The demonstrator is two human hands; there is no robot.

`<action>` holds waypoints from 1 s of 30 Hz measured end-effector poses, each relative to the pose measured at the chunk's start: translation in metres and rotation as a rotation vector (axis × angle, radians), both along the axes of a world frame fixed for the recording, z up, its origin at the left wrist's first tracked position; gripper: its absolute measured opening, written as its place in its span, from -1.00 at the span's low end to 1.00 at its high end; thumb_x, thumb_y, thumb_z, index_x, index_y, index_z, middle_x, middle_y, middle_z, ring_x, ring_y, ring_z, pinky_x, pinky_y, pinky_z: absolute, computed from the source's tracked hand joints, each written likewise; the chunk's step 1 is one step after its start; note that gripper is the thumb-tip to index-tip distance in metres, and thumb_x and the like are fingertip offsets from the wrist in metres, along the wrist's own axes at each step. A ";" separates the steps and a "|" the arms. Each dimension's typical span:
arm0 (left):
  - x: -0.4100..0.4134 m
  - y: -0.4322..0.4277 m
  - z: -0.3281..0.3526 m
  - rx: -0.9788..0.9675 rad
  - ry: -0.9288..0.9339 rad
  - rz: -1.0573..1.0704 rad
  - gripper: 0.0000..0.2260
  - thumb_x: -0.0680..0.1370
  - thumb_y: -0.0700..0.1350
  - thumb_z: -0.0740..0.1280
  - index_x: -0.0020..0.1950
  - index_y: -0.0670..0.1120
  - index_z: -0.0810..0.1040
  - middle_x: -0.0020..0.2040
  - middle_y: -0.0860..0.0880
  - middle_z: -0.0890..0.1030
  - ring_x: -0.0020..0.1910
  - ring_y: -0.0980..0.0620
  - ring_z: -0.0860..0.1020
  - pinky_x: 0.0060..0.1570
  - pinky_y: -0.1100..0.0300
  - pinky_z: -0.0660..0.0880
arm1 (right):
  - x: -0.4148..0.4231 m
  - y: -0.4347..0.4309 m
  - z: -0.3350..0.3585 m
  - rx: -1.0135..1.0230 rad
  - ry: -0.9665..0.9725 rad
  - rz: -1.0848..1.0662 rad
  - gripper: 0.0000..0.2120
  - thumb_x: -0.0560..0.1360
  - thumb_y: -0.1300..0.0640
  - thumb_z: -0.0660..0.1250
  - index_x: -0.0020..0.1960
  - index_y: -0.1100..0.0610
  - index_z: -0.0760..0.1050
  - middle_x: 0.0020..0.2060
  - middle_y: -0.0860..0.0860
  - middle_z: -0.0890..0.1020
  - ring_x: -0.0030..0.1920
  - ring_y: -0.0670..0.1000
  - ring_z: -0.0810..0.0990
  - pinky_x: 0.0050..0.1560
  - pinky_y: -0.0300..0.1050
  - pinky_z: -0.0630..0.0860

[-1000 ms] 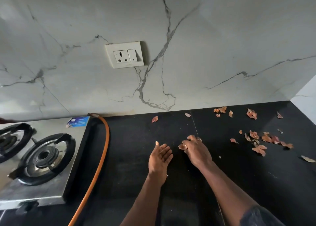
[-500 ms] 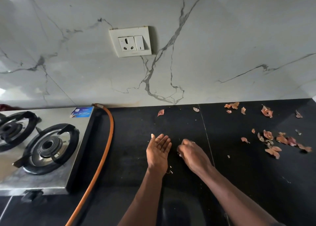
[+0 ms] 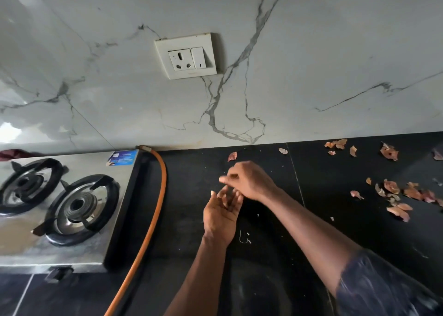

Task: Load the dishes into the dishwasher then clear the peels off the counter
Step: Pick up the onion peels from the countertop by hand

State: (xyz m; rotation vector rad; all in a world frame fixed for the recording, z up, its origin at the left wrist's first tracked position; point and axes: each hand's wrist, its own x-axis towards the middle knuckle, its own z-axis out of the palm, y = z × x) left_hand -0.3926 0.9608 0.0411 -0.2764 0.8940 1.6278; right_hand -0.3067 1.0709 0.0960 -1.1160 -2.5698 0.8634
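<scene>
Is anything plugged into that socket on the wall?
No, the wall socket has all three of its holes bare, and no plug or cord goes into it.

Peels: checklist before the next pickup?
1. Receiving left hand open, palm up: ok.
2. Grip of right hand emptied: cannot tell, blurred.
3. All peels off counter: not ok, clusters at right and by the wall.
4. Path to nearest peel unobstructed: ok.
5. Orange hose apart from both hands: ok.
</scene>
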 end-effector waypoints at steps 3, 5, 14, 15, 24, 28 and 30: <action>-0.021 -0.007 0.007 -0.023 0.042 0.044 -0.69 0.69 -0.07 0.19 0.00 -0.27 0.59 -0.18 -0.16 0.59 -0.05 -0.13 0.64 -0.01 0.03 0.65 | -0.021 0.046 -0.016 0.100 -0.073 -0.081 -0.87 0.58 0.07 0.36 -0.03 0.12 0.61 -0.07 0.04 0.63 -0.07 0.05 0.64 -0.03 0.02 0.60; -0.032 -0.011 0.013 -0.030 0.075 0.028 -0.72 0.69 -0.08 0.21 -0.03 -0.24 0.58 -0.14 -0.13 0.60 -0.08 -0.09 0.64 -0.05 0.07 0.65 | -0.029 0.064 -0.031 0.153 -0.227 -0.044 -0.83 0.57 0.20 0.34 0.15 0.13 0.54 0.16 0.09 0.54 0.13 0.14 0.59 0.11 0.07 0.58; -0.042 -0.004 0.017 -0.085 0.135 -0.016 -0.71 0.66 -0.03 0.23 0.02 -0.24 0.60 -0.21 -0.13 0.57 -0.09 -0.06 0.64 -0.06 0.08 0.60 | -0.030 0.068 -0.053 0.277 -0.352 0.057 -0.86 0.60 0.29 0.29 0.13 0.24 0.57 0.11 0.12 0.53 0.13 0.14 0.54 0.02 -0.04 0.48; -0.040 -0.002 0.015 -0.086 0.125 -0.014 -0.70 0.66 -0.03 0.23 0.02 -0.25 0.60 -0.21 -0.13 0.56 -0.09 -0.06 0.63 -0.05 0.08 0.60 | -0.022 0.070 -0.051 0.281 -0.354 0.058 -0.87 0.61 0.25 0.29 0.11 0.24 0.58 0.09 0.12 0.55 0.10 0.15 0.57 -0.01 -0.03 0.47; -0.016 0.008 0.006 -0.075 0.075 -0.047 -0.70 0.65 -0.02 0.25 0.01 -0.25 0.60 -0.24 -0.13 0.55 -0.08 -0.07 0.63 0.00 0.05 0.59 | 0.067 0.111 -0.042 0.380 -0.443 -0.260 -0.89 0.54 0.30 0.37 0.04 0.22 0.62 0.02 0.12 0.59 0.03 0.13 0.59 -0.05 0.00 0.60; -0.012 0.013 0.006 -0.051 0.061 -0.053 -0.70 0.65 -0.02 0.25 0.02 -0.25 0.60 -0.22 -0.13 0.55 -0.10 -0.07 0.63 -0.04 0.06 0.61 | 0.077 0.105 -0.046 0.311 -0.402 -0.267 -0.91 0.58 0.28 0.33 0.05 0.22 0.58 0.02 0.12 0.60 0.04 0.12 0.58 -0.02 -0.02 0.57; -0.011 0.014 0.006 -0.035 0.048 -0.054 -0.70 0.65 -0.02 0.25 0.04 -0.25 0.60 -0.20 -0.14 0.56 -0.10 -0.08 0.64 -0.04 0.05 0.62 | 0.075 0.095 -0.044 0.300 -0.371 -0.251 -0.93 0.57 0.28 0.33 0.03 0.23 0.58 -0.02 0.11 0.60 0.00 0.12 0.59 -0.03 -0.03 0.56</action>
